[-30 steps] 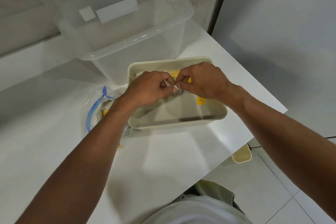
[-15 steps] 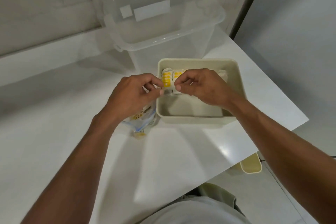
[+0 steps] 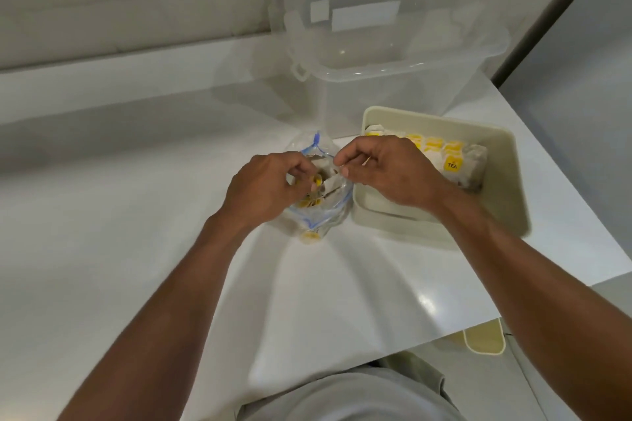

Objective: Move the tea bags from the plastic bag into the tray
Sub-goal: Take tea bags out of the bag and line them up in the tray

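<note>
both hands at the mouth of the plastic bag

the zip-top plastic bag (image 3: pixel 328 212) lies on the white table (image 3: pixel 136 215), touching the left wall of the cream tray (image 3: pixel 400 227), with its blue-edged mouth open and facing up. the left hand (image 3: pixel 270 188) has its fingers curled down into that mouth, among the tea bags (image 3: pixel 330 186) still inside; a yellow tag shows at the fingertips, but i cannot tell whether the fingers actually grip one. the right hand (image 3: pixel 386 171) reaches across the tray's near left corner, and its thumb and forefinger pinch the bag's rim on the right side, the other fingers curled in.

in the tray, a row of tea bags (image 3: pixel 451 161) stands along the far wall, each with a yellow tag, one reading "tea". the tray's near part shows bare floor.

a clear plastic storage box (image 3: pixel 386 79) stands behind the tray, at the back of the table. a small cream container (image 3: pixel 484 340) sits on the floor below the table's edge.
</note>
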Motion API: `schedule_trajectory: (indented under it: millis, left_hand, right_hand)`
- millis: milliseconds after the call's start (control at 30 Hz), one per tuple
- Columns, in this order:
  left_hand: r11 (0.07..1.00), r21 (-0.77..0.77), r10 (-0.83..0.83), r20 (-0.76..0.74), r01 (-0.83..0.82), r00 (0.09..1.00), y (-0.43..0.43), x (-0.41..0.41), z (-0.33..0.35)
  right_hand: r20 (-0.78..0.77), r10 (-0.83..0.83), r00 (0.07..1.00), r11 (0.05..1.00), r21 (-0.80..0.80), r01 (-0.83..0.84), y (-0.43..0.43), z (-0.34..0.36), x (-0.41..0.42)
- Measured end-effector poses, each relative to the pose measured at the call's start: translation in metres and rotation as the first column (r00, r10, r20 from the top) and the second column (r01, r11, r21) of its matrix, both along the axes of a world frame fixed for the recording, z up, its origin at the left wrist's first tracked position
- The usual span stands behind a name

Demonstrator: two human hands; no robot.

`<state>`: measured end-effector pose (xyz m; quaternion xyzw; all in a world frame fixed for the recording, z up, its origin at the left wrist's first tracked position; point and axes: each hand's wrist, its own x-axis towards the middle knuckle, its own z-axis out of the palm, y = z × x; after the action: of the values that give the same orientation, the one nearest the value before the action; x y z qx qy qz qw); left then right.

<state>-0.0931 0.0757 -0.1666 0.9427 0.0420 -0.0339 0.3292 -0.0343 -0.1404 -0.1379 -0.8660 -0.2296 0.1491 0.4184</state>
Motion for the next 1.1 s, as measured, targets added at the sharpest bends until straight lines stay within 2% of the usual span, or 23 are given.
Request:
schedule_trajectory:
  millis: [167, 333, 433, 533, 600, 733, 833, 933, 1000, 1067, 1100]
  left_hand:
    - [0.980, 0.201, -0.009, 0.031, 0.003, 0.999, -0.022, 0.004, -0.007]
    - [0.968, 0.252, -0.006, 0.061, -0.010, 0.998, -0.031, 0.008, -0.014]
    - [0.986, 0.140, 0.085, 0.034, -0.089, 0.996, -0.026, 0.007, -0.012]
    - [0.985, -0.130, 0.116, 0.011, -0.113, 0.993, -0.014, 0.007, -0.006]
    - [0.968, -0.240, 0.085, 0.022, -0.077, 0.996, -0.009, 0.007, 0.003]
    - [0.941, -0.335, 0.078, 0.050, -0.057, 0.996, -0.008, 0.009, 0.017]
    - [0.918, -0.393, 0.071, 0.041, -0.050, 0.997, -0.009, 0.008, 0.019]
    - [0.892, -0.451, 0.016, -0.001, -0.015, 1.000, -0.008, 0.006, 0.019]
    - [0.937, -0.349, 0.027, -0.008, -0.028, 1.000, -0.006, 0.009, 0.015]
    - [0.999, 0.019, 0.048, 0.026, -0.048, 0.998, -0.005, 0.015, 0.011]
    - [0.977, 0.212, 0.034, 0.038, -0.041, 0.999, -0.005, 0.018, 0.009]
  right_hand:
    - [0.020, -0.002, 1.000, 0.999, -0.051, 0.003, 0.004, -0.004, -0.002]
    - [-0.005, -0.028, 1.000, 0.998, -0.064, 0.028, 0.005, -0.003, -0.002]
    - [-0.008, -0.067, 0.998, 0.996, -0.065, 0.067, 0.004, -0.006, -0.002]
    - [-0.038, -0.089, 0.995, 0.995, -0.049, 0.087, 0.004, -0.007, 0.001]
    - [-0.042, -0.072, 0.997, 0.996, -0.053, 0.070, 0.006, -0.005, 0.002]
    - [-0.071, -0.039, 0.997, 0.999, 0.012, 0.039, 0.014, -0.002, -0.001]
    - [-0.211, -0.098, 0.972, 0.981, 0.143, 0.130, 0.018, 0.003, -0.002]
    - [-0.287, -0.159, 0.945, 0.962, 0.169, 0.213, 0.020, 0.006, -0.001]
    - [-0.248, -0.198, 0.948, 0.956, 0.165, 0.243, 0.019, 0.004, 0.001]
    - [-0.210, -0.215, 0.954, 0.961, 0.128, 0.245, 0.015, 0.003, 0.003]
    - [-0.209, -0.206, 0.956, 0.966, 0.113, 0.233, 0.013, 0.003, 0.004]
